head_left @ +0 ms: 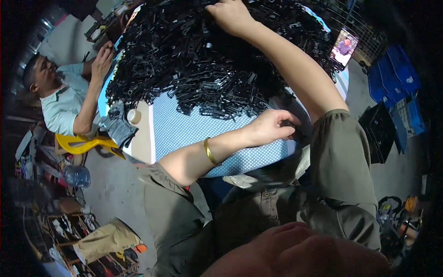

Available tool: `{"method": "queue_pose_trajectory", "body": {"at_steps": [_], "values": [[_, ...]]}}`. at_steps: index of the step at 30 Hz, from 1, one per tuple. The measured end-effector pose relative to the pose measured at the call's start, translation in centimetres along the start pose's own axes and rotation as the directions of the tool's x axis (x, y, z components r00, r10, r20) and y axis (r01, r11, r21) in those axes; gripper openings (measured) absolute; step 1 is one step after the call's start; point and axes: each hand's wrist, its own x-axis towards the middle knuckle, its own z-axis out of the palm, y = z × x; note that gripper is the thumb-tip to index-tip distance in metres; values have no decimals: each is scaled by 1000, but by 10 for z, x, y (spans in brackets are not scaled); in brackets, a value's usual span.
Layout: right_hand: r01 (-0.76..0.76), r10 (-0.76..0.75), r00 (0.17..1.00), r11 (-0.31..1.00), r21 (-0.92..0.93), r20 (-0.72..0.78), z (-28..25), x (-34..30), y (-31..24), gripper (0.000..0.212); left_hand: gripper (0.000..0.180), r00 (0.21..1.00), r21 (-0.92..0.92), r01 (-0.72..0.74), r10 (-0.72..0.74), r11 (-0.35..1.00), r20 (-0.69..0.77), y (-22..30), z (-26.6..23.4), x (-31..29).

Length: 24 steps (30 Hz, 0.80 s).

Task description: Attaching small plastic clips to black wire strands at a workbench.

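Observation:
A big heap of small black slotted parts [217, 90], perhaps clips, covers most of the table. Over its far side reaches my right hand [232, 17], cut off partly by the picture's top edge; the fingers are bent down toward the heap, and whatever they grip is hidden. My left hand [270, 128], with a gold bracelet [210, 151] on the forearm, is at the near right of the table. Its thumb and fingers curl together beside a dark area, and I cannot make out what is between them.
A blue-and-white patterned cloth [180, 131] covers the table's near side. A small cup [134, 116] and grey cloth [119, 123] lie at left, where another person [64, 99] sits. A phone [344, 47] stands at the right; blue boxes [392, 76] are beyond.

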Motion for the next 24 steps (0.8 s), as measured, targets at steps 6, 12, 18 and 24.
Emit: {"method": "queue_pose_trajectory", "body": {"at_steps": [6,12,18,24], "values": [[31,90,971,872,488,-223,-43,-51,9,14,30,997,-150,49,-57,988,-50,0,3,1],[-559,316,754,-152,815,576,-130,-156,23,28,32,945,-396,-108,-29,912,-326,11,-2,-1],[-580,415,648,-275,767,639,-154,-212,12,29,34,865,-446,-230,-28,865,-501,17,-1,-1],[-600,398,715,-74,797,575,-149,-223,9,25,35,859,-437,-205,-53,876,-509,17,-5,-1]]}}
